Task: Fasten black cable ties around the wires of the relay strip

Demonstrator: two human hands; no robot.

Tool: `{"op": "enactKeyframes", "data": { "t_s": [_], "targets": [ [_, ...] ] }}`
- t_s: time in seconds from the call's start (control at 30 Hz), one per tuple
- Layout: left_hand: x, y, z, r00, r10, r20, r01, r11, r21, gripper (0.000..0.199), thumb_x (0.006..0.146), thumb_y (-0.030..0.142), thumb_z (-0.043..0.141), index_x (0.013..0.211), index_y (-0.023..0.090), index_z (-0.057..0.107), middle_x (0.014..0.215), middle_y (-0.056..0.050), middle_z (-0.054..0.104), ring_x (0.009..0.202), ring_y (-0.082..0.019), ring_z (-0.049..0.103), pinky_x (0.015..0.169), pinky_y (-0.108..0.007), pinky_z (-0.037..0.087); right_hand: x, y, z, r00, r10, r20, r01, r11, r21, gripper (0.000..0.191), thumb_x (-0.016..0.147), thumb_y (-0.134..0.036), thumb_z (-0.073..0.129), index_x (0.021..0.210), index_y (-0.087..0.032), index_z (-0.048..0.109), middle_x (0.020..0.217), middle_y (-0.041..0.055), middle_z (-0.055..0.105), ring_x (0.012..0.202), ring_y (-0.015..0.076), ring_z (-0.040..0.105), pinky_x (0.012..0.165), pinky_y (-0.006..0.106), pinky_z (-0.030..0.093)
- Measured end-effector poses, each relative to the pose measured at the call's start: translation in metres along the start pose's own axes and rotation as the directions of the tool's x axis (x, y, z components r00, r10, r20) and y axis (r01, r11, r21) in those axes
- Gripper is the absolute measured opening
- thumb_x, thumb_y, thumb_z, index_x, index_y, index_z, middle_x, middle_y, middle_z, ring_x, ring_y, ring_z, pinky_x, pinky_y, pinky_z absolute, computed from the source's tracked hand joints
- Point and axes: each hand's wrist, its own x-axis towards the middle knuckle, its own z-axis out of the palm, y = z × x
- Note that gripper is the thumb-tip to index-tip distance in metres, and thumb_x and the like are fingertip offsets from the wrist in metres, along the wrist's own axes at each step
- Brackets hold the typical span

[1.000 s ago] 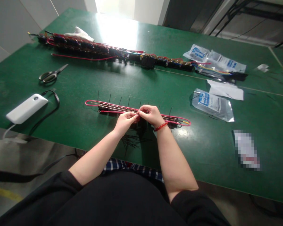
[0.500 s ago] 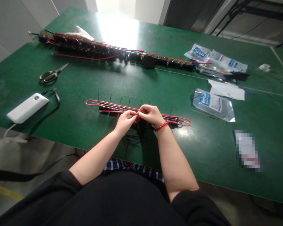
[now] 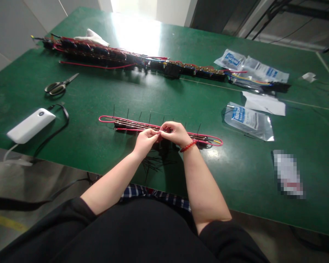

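Hands (image 3: 177, 133) still together at wired bundle (image 3: 131, 125)

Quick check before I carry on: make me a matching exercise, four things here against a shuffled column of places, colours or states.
1. wired strip
2. scissors
3. beaded bracelet
4. oblong device

A. red, around the right wrist
B. white, black cable at one end
C. beneath the left hand and right hand
D. blades pointing away from the person

Pairs: 1-C, 2-D, 3-A, 4-B
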Motion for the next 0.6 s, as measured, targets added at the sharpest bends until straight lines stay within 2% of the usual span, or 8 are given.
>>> {"op": "enactKeyframes", "data": {
  "t_s": [0.4,0.6],
  "targets": [
    [0.0008,-0.0017,0.0008,1.000,0.007,-0.018,-0.007,1.000,-0.020,0.041,0.062,0.048,0.087,0.075,0.013,0.070,0.071,-0.004,0.072,0.065,-0.015,0.068,0.062,-0.026,0.056,0.0004,0.0001,-0.0027,0.999,-0.020,0.037,0.018,0.999,0.039,0.009,0.076,-0.027,0.068,0.076,-0.019,0.070,0.073,0.0000,0.064,0.063,0.0115,0.051,0.057,0.024,0.036],
    [-0.0002,-0.0012,-0.0003,1.000,-0.001,-0.005,0.000,1.000,-0.029,0.044,0.063,0.047,0.087,0.083,0.012,0.071,0.075,-0.005,0.074,0.068,-0.015,0.070,0.066,-0.027,0.058,0.0009,-0.0011,-0.0044,0.998,-0.060,0.032,0.057,0.994,0.089,0.014,0.078,-0.032,0.069,0.077,-0.019,0.074,0.075,0.0022,0.068,0.068,0.0136,0.055,0.063,0.026,0.041]
  ]
}}
